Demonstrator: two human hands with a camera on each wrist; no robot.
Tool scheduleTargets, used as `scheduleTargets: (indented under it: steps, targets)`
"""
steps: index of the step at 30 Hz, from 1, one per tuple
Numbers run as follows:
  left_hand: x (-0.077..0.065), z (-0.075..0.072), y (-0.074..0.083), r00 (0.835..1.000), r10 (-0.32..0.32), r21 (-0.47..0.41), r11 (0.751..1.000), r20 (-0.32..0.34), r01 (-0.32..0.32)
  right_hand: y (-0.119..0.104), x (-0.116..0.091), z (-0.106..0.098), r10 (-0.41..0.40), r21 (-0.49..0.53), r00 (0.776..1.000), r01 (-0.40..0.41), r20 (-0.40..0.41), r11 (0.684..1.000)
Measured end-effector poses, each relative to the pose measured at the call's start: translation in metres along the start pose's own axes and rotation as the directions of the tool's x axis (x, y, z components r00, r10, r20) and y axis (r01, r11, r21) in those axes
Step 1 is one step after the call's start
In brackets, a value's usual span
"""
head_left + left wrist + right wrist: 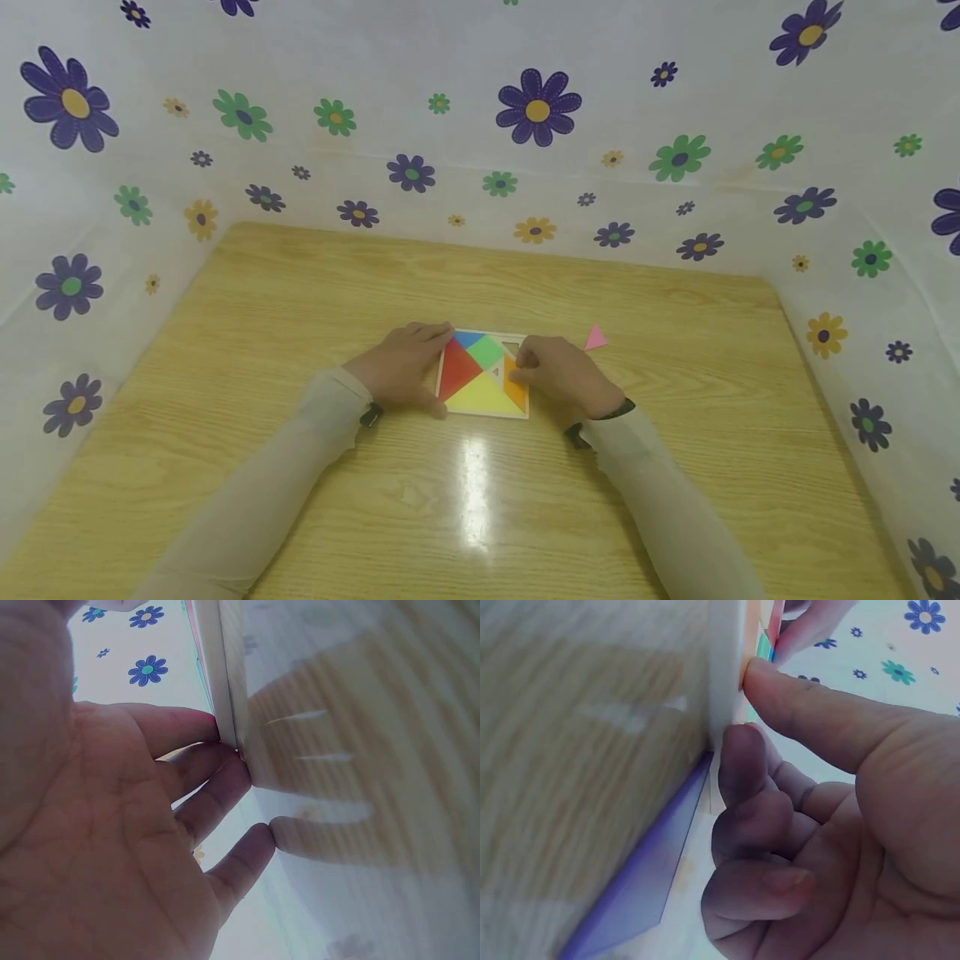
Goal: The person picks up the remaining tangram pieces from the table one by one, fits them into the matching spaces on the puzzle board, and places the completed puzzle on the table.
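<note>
In the head view a square tangram tray (487, 414) lies on the table. A red triangle (457, 370), a yellow triangle (483, 397), a green square (486, 353) and a blue piece (469, 338) sit in it. My left hand (401, 367) rests along the tray's left side, fingers mostly straight and touching its edge. My right hand (562, 375) is at the right side, thumb and forefinger pinching at the orange parallelogram (513, 388); the other fingers curl in. Its thumb (784, 690) presses at the orange edge in the right wrist view.
A pink triangle (596, 338) lies on the table beyond the right hand; it looks purple in the right wrist view. A small pale gap (496, 372) shows beside the orange piece. Flower-printed cloth (465, 83) borders the wooden table (337, 283) at the back and sides.
</note>
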State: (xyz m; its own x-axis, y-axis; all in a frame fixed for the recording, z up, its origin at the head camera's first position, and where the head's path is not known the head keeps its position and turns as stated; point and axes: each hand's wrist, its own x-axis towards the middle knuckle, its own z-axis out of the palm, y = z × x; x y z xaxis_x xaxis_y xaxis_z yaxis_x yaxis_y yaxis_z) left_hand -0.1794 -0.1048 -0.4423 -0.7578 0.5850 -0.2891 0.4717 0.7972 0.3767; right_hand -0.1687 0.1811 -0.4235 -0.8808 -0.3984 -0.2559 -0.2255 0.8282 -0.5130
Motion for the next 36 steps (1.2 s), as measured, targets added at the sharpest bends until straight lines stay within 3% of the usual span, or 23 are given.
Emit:
scheduleTargets:
  steps: [12,18,25,36]
  targets:
    - [0.002,0.003,-0.003,1.000,0.007,0.004,1.000,-0.015,-0.007,0.004,-0.004,-0.010,-0.002,0.044,0.999,0.000,0.039,0.999]
    - [0.003,0.004,-0.002,0.999,0.036,0.024,0.999,-0.013,-0.036,0.017,-0.009,-0.020,0.024,-0.040,0.999,-0.023,0.026,0.999]
    - [0.003,0.004,-0.002,0.997,0.076,0.065,0.995,-0.011,-0.075,0.025,-0.012,-0.031,0.058,-0.092,0.993,-0.048,0.101,0.995]
    - [0.001,0.001,0.000,0.999,0.037,0.027,0.999,-0.014,-0.037,0.027,-0.011,-0.033,0.119,-0.085,0.982,-0.108,0.145,0.991]
